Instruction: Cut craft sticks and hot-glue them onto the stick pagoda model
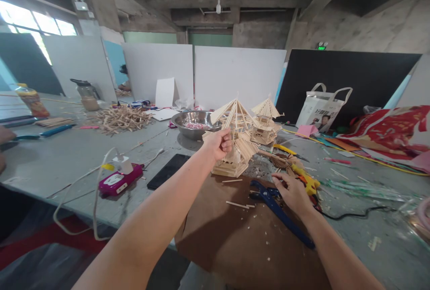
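Note:
My left hand (222, 144) is closed on the near side of a small wooden-stick pagoda model (237, 153), which stands upright on the table at the back edge of a brown board. Just behind it, to the right, is a second stick pagoda (267, 113). My right hand (294, 194) hovers beside a blue plier-like tool (277, 211) lying on the board, its fingers loosely bent and apart, with nothing visible between them. Beyond that hand lies a yellow glue gun (307, 180). Loose short sticks (237, 204) are scattered on the brown board (221, 236).
A metal bowl (188, 132) stands behind my left hand, near a heap of sticks (122, 119). To the left are a black tablet-like slab (168, 171) and a purple power strip (121, 179) with a looping white cable. Yellow-handled pliers (287, 149) lie right of the pagodas.

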The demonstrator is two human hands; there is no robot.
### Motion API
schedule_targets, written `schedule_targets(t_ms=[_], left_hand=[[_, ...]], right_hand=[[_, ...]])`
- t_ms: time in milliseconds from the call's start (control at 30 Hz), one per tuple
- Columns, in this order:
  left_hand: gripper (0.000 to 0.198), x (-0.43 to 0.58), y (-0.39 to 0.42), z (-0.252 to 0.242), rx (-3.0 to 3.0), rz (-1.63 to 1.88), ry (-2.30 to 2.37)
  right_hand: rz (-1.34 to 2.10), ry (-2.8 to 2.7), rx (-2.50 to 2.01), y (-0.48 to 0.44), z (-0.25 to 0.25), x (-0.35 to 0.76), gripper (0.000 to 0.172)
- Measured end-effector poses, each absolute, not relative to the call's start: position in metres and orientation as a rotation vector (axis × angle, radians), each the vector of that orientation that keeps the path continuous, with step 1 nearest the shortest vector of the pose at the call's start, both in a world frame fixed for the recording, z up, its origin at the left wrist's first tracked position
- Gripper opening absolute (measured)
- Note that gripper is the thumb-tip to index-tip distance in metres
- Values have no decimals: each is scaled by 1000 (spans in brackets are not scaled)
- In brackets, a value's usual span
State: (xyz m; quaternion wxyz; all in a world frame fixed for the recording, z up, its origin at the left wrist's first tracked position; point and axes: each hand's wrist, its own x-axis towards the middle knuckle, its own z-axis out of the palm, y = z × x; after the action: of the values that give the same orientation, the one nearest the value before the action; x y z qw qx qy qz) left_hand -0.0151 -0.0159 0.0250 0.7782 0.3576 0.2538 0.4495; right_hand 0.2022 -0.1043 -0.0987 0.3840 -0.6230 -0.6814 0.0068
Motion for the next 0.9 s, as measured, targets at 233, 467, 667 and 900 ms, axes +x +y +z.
schedule_targets(t_ms=[233, 467, 667, 900], left_hand=[[22, -15, -15, 25, 783, 981, 544], [22, -15, -16, 25, 766, 974, 530], [18, -16, -18, 28, 706, 952, 521], [7, -18, -14, 25, 697, 932, 458]], right_hand=[[35, -1726, -1598, -104, -99, 201, 26], [25, -1727, -1572, -103, -101, 202, 27], [24, -1721, -1573, -104, -101, 202, 27], [27, -1718, -1570, -104, -100, 202, 27]])
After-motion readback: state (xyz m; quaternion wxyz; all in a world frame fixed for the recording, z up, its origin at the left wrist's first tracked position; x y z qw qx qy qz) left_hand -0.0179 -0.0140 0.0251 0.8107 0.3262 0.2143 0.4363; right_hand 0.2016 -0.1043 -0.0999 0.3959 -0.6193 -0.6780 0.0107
